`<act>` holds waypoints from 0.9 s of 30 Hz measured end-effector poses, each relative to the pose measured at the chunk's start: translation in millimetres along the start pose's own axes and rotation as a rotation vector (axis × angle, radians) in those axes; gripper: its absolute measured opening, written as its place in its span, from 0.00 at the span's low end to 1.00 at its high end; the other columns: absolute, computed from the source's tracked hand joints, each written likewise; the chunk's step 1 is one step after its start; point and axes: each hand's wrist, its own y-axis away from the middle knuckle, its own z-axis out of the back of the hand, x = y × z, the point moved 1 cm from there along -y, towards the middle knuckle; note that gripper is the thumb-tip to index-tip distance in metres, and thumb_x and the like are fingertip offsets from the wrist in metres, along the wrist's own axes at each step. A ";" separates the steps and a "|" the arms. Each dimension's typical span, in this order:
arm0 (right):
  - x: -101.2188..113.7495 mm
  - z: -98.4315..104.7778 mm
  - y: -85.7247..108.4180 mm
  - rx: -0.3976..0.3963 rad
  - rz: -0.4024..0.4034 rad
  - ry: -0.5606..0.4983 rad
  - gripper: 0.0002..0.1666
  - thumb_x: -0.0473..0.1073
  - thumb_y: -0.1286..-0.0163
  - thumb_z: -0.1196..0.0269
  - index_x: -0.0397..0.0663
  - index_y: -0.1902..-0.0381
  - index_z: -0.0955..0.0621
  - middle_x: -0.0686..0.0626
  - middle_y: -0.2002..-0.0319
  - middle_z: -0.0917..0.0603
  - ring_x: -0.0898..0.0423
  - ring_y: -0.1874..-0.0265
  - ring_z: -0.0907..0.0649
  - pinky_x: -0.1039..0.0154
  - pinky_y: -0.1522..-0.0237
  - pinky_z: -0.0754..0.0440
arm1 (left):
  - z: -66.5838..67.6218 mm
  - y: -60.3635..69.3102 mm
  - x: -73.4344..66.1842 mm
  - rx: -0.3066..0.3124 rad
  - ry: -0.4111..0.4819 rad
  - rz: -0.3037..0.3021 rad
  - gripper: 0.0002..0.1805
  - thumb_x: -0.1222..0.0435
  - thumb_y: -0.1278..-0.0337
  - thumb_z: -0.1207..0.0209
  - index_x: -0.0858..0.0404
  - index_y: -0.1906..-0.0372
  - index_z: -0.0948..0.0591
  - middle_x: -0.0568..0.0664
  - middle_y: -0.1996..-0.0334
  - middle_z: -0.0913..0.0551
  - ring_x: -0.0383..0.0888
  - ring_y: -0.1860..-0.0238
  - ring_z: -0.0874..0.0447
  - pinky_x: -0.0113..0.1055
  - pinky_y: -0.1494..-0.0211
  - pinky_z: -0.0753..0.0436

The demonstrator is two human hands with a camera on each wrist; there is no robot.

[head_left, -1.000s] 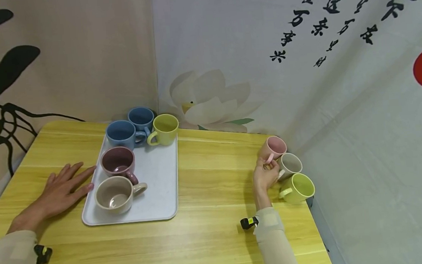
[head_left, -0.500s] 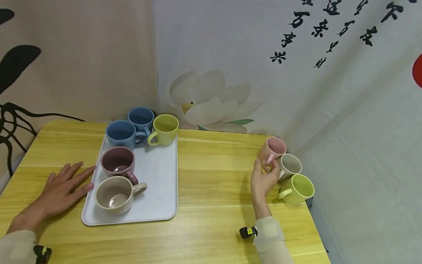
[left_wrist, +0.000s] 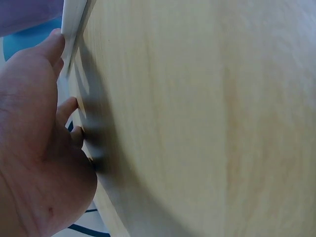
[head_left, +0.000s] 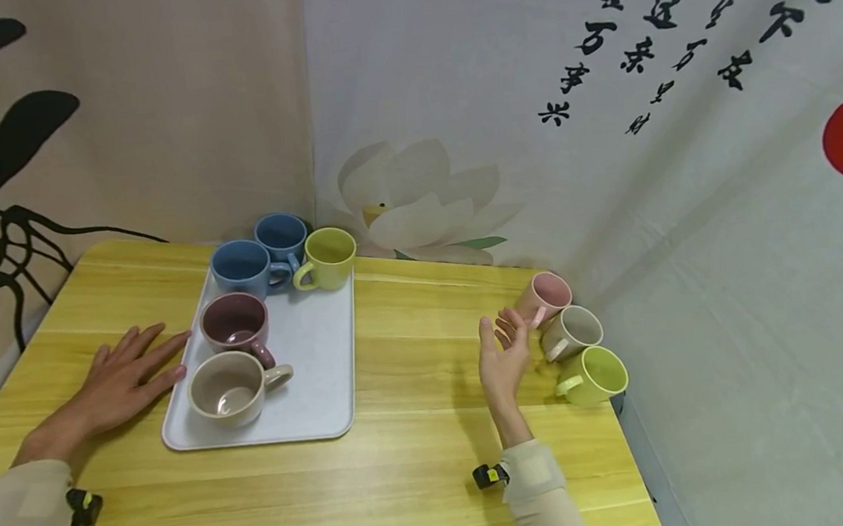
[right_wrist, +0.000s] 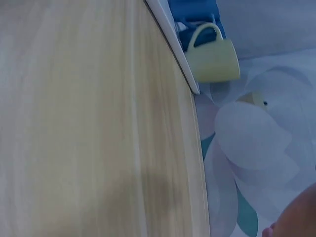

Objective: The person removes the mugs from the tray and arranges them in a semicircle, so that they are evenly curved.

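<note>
My left hand (head_left: pixel 125 382) lies spread on the table, its fingertips at the left edge of the white tray (head_left: pixel 320 389); the left wrist view shows that hand (left_wrist: pixel 39 133) against the tray's rim (left_wrist: pixel 73 29). My right hand (head_left: pixel 504 364), fingers loosely bent and holding nothing, is just left of the pink mug (head_left: pixel 537 299) and the grey-white mug (head_left: pixel 560 343); whether a fingertip touches the pink one I cannot tell. A yellow-green mug (head_left: pixel 586 386) stands in front of these two. Only a bit of the right hand (right_wrist: pixel 298 217) shows in the right wrist view.
On the tray stand two blue mugs (head_left: pixel 230 271), a yellow mug (head_left: pixel 331 267), a dark purple mug (head_left: pixel 225 340) and a beige mug (head_left: pixel 216 410). Behind the wooden table (head_left: pixel 425 480) hangs a printed cloth (head_left: pixel 442 69), which also runs along the right side.
My right hand has drawn away from the pink and grey-white mugs, moving left, with its fingers more spread. My left hand has stayed in place.
</note>
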 end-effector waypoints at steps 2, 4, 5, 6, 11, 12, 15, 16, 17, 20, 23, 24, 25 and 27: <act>0.9 -3.9 3.7 0.056 0.017 -0.003 0.31 0.40 0.17 0.31 0.32 0.24 0.26 0.32 0.28 0.20 0.33 0.27 0.19 0.35 0.20 0.23 | -0.1 0.1 0.4 0.003 -0.001 0.005 0.39 0.45 0.10 0.48 0.54 0.08 0.41 0.78 0.10 0.52 0.84 0.10 0.69 0.84 0.15 0.77; -0.2 -7.7 7.1 0.098 0.032 -0.002 0.31 0.39 0.16 0.32 0.31 0.24 0.26 0.32 0.28 0.20 0.33 0.27 0.20 0.34 0.20 0.23 | -0.1 0.0 0.6 0.002 -0.001 0.005 0.39 0.45 0.10 0.48 0.54 0.08 0.40 0.78 0.10 0.52 0.84 0.10 0.69 0.84 0.15 0.76; -0.2 -9.3 8.9 0.120 0.037 -0.004 0.31 0.39 0.16 0.32 0.31 0.24 0.26 0.31 0.27 0.21 0.33 0.27 0.20 0.34 0.20 0.23 | -0.1 0.0 0.6 0.003 -0.001 0.005 0.39 0.45 0.10 0.48 0.54 0.08 0.41 0.78 0.10 0.52 0.84 0.10 0.69 0.84 0.15 0.76; -0.7 -11.0 10.5 0.135 0.042 -0.004 0.31 0.39 0.16 0.32 0.30 0.23 0.26 0.31 0.27 0.21 0.33 0.27 0.20 0.34 0.21 0.22 | -0.1 0.0 0.8 -0.001 0.000 0.003 0.39 0.45 0.10 0.48 0.54 0.08 0.40 0.78 0.10 0.52 0.84 0.10 0.69 0.85 0.15 0.76; -0.4 -17.0 16.3 0.173 0.057 0.006 0.30 0.39 0.16 0.32 0.33 0.24 0.25 0.30 0.27 0.22 0.34 0.27 0.20 0.31 0.21 0.23 | -1.2 0.3 1.5 -0.021 0.002 -0.016 0.38 0.46 0.10 0.47 0.54 0.08 0.39 0.77 0.10 0.51 0.84 0.10 0.67 0.84 0.15 0.75; -0.1 -18.0 16.9 0.177 0.059 0.008 0.29 0.39 0.16 0.32 0.34 0.24 0.25 0.30 0.27 0.22 0.34 0.27 0.20 0.31 0.21 0.23 | -1.4 0.3 1.5 -0.025 0.003 -0.018 0.38 0.46 0.10 0.47 0.54 0.08 0.39 0.77 0.10 0.51 0.84 0.10 0.67 0.84 0.15 0.75; 1.7 -20.1 18.3 0.207 0.060 0.018 0.29 0.39 0.15 0.32 0.36 0.24 0.25 0.32 0.27 0.22 0.33 0.26 0.21 0.31 0.21 0.23 | -1.7 0.3 0.6 -0.028 0.004 -0.021 0.38 0.46 0.10 0.46 0.54 0.08 0.39 0.78 0.10 0.50 0.84 0.10 0.67 0.85 0.15 0.75; 2.8 -20.9 18.6 0.218 0.063 0.022 0.29 0.40 0.15 0.32 0.37 0.24 0.24 0.34 0.27 0.21 0.33 0.26 0.21 0.32 0.21 0.23 | -1.6 0.3 0.2 -0.028 0.005 -0.021 0.38 0.46 0.10 0.46 0.54 0.08 0.39 0.78 0.10 0.50 0.84 0.10 0.67 0.85 0.15 0.75; 3.8 -21.5 18.9 0.236 0.068 0.021 0.29 0.41 0.15 0.32 0.37 0.23 0.25 0.34 0.26 0.21 0.31 0.26 0.21 0.31 0.20 0.23 | -1.4 0.4 -0.1 -0.028 0.005 -0.019 0.38 0.46 0.10 0.46 0.54 0.08 0.39 0.78 0.10 0.50 0.84 0.10 0.67 0.84 0.15 0.76; 5.6 -23.7 19.2 0.294 0.078 0.029 0.30 0.43 0.14 0.33 0.40 0.21 0.26 0.37 0.25 0.20 0.29 0.24 0.22 0.30 0.20 0.25 | -1.2 0.6 -0.2 -0.030 0.005 -0.021 0.38 0.46 0.10 0.47 0.54 0.08 0.39 0.78 0.10 0.50 0.84 0.10 0.68 0.84 0.15 0.76; 8.3 -26.2 20.1 0.363 0.075 0.036 0.32 0.45 0.13 0.34 0.43 0.19 0.28 0.38 0.24 0.21 0.29 0.22 0.23 0.30 0.18 0.26 | -1.4 0.8 0.8 -0.027 0.007 -0.020 0.38 0.46 0.10 0.47 0.54 0.08 0.39 0.78 0.10 0.51 0.84 0.10 0.68 0.84 0.15 0.76; 9.2 -27.2 20.5 0.385 0.070 0.041 0.32 0.46 0.12 0.35 0.44 0.19 0.28 0.39 0.24 0.21 0.29 0.22 0.23 0.31 0.17 0.26 | -1.6 0.8 1.1 -0.025 0.007 -0.019 0.38 0.46 0.10 0.47 0.54 0.08 0.39 0.78 0.10 0.51 0.84 0.10 0.68 0.84 0.15 0.76; 10.4 -28.0 21.0 0.407 0.064 0.043 0.32 0.47 0.12 0.35 0.45 0.18 0.29 0.39 0.23 0.21 0.30 0.21 0.23 0.32 0.17 0.26 | -1.5 0.6 1.2 -0.024 0.006 -0.019 0.38 0.46 0.10 0.47 0.54 0.08 0.39 0.78 0.10 0.51 0.84 0.10 0.68 0.84 0.15 0.76; 12.8 -29.6 22.4 0.448 0.057 0.037 0.33 0.47 0.12 0.36 0.44 0.17 0.30 0.39 0.22 0.23 0.29 0.21 0.24 0.33 0.16 0.27 | -1.4 0.4 1.3 -0.020 0.004 -0.016 0.38 0.46 0.10 0.47 0.54 0.08 0.40 0.78 0.10 0.51 0.84 0.10 0.69 0.84 0.15 0.77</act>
